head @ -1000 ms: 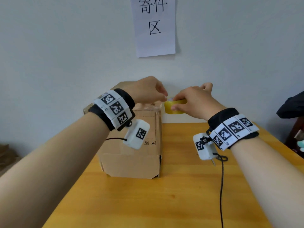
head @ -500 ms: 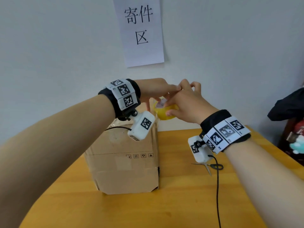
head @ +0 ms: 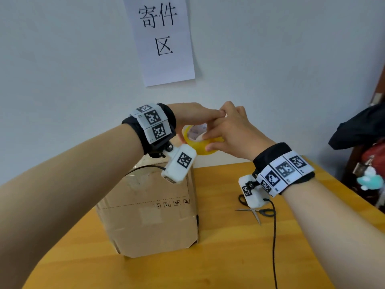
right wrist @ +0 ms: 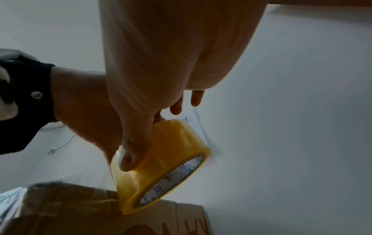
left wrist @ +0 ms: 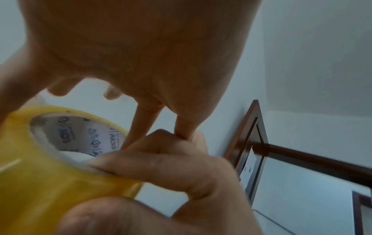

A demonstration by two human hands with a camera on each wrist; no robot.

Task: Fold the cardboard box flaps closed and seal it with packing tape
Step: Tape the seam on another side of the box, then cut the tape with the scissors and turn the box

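A brown cardboard box (head: 150, 215) stands on the wooden table (head: 218, 257), with clear tape shining on its top. Both hands hold a yellow tape roll (head: 193, 144) in the air above the box's back right corner. My right hand (head: 214, 140) grips the roll, thumb on its outer face (right wrist: 130, 155) and fingers behind. My left hand (head: 208, 117) reaches over from the left; its fingers (left wrist: 141, 127) come down at the core's rim and touch the right knuckles. A clear strip (right wrist: 104, 182) runs from the roll (right wrist: 161, 167) down to the box top (right wrist: 80, 214).
Scissors (head: 256, 211) lie on the table right of the box, under my right wrist, with a black cable (head: 275, 236) trailing beside them. A paper sign (head: 164, 38) hangs on the wall behind. Dark clothing and a bag (head: 362, 138) sit at the right edge.
Both hands have lifted the roll higher and a little left, from beside the box top to above its back corner. The left hand has closed in on the right hand.
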